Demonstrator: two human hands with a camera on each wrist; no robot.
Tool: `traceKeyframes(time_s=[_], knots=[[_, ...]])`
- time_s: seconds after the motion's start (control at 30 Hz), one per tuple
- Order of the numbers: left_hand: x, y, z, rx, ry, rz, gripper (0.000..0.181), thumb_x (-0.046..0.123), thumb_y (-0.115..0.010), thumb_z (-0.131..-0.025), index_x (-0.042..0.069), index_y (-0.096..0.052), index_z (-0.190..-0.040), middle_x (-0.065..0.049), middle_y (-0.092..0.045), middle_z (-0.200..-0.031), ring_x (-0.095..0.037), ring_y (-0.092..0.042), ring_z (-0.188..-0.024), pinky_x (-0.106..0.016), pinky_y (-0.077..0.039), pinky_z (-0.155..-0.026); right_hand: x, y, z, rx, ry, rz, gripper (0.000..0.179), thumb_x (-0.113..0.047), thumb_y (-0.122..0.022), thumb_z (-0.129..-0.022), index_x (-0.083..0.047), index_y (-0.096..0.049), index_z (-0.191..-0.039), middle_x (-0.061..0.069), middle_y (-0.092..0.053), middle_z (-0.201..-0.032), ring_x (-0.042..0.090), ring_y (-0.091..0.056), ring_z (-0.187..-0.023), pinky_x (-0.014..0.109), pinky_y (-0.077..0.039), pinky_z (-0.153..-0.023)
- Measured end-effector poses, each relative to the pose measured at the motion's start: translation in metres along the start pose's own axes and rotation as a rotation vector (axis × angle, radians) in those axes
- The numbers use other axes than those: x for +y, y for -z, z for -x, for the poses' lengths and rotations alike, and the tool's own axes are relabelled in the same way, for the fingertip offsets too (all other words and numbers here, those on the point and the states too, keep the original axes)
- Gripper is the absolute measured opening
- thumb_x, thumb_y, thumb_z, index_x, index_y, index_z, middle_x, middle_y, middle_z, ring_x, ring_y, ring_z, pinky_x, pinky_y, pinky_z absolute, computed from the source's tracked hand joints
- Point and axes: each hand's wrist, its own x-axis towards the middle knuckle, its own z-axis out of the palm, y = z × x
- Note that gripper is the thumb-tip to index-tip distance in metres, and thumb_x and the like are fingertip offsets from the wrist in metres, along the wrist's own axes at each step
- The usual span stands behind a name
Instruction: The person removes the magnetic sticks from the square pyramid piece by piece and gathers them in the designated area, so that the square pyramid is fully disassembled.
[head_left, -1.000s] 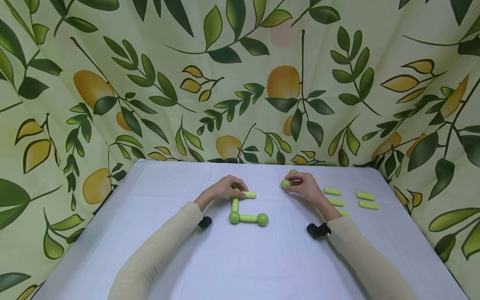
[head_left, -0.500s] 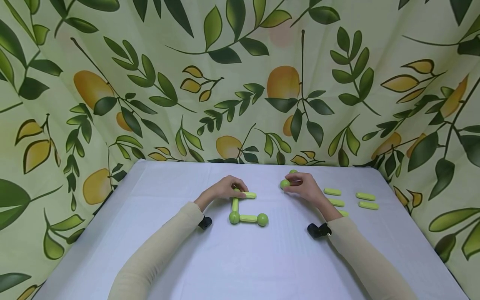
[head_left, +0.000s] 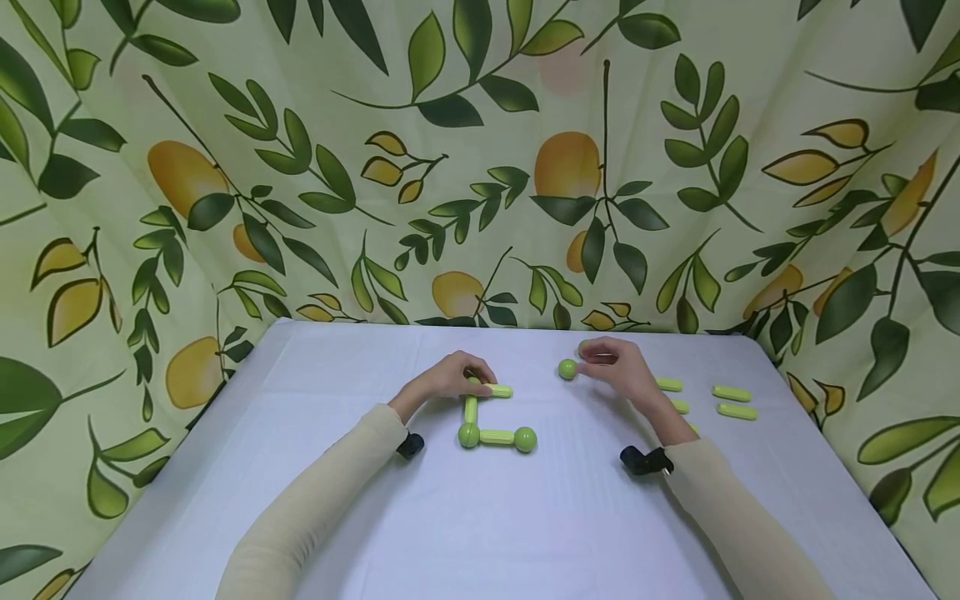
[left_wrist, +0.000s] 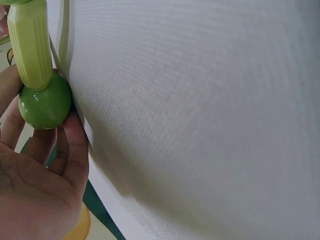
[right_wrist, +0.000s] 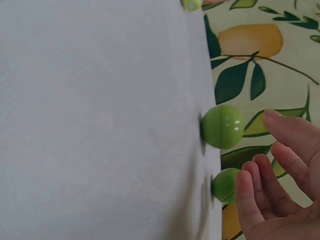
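Note:
In the head view my left hand holds a far corner of a joined shape of pale green rods and green balls on the table. The left wrist view shows its fingers around a green ball, with a ribbed rod stuck in it. The shape's near side is a rod between a left ball and a right ball. My right hand hovers beside a loose ball, its fingers spread and holding nothing. A second ball is partly hidden behind its fingers.
Several loose rods lie to the right, partly behind my right forearm; two of them, an upper rod and a lower rod, lie farther out. A leaf-patterned cloth hangs behind the white table.
My right hand has let go of the loose ball and shifted slightly right and away, with the ball left on the table. My left hand stays in place.

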Motion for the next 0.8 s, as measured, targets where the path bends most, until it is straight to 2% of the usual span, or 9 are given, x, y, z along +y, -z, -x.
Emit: traceKeyframes(time_s=[0.17,0.3,0.47,0.67,0.8], knots=[[0.002,0.001,0.002,0.002,0.004,0.002,0.012,0.008,-0.077,-0.092,0.004,-0.076,-0.104,0.002,-0.07,-0.094,-0.012,-0.061,-0.088,-0.026,-0.049,-0.081,-0.01,-0.002,0.002,-0.016,0.036,-0.031,0.037,-0.005,-0.08,-0.088,0.008,-0.067,-0.12,0.025,-0.066,-0.12,0.033,-0.066,-0.106,0.021,-0.053,-0.084],[0.001,0.002,0.003,0.007,-0.009,-0.001,0.014,0.008,-0.078,-0.091,0.004,-0.075,-0.105,0.001,-0.07,-0.096,-0.012,-0.062,-0.089,-0.027,-0.051,-0.083,-0.016,-0.011,0.004,-0.1,0.068,-0.041,0.037,-0.007,-0.08,-0.089,0.008,-0.067,-0.12,0.026,-0.065,-0.12,0.031,-0.066,-0.104,0.024,-0.054,-0.086],[0.0,0.006,0.006,0.012,-0.018,-0.011,0.022,0.01,-0.079,-0.091,0.002,-0.073,-0.11,-0.002,-0.071,-0.102,-0.016,-0.064,-0.099,-0.029,-0.051,-0.092,-0.021,-0.024,0.004,-0.21,0.082,-0.049,0.04,-0.01,-0.082,-0.088,0.008,-0.067,-0.121,0.025,-0.065,-0.119,0.028,-0.066,-0.104,0.025,-0.053,-0.088],[-0.002,0.01,0.012,0.024,0.018,0.001,0.03,0.01,-0.08,-0.09,0.0,-0.07,-0.117,-0.008,-0.07,-0.112,-0.022,-0.063,-0.107,-0.029,-0.051,-0.094,-0.02,-0.04,0.004,-0.313,0.09,-0.055,0.036,-0.007,-0.081,-0.089,0.008,-0.068,-0.118,0.023,-0.067,-0.118,0.027,-0.066,-0.103,0.026,-0.054,-0.087],[-0.005,0.01,0.015,0.038,0.045,0.017,0.027,0.012,-0.08,-0.09,0.001,-0.071,-0.113,-0.005,-0.069,-0.109,-0.021,-0.064,-0.104,-0.028,-0.052,-0.092,-0.016,-0.05,0.002,-0.382,0.131,-0.036,0.033,-0.007,-0.08,-0.089,0.007,-0.069,-0.117,0.021,-0.068,-0.116,0.03,-0.066,-0.105,0.032,-0.054,-0.09]])
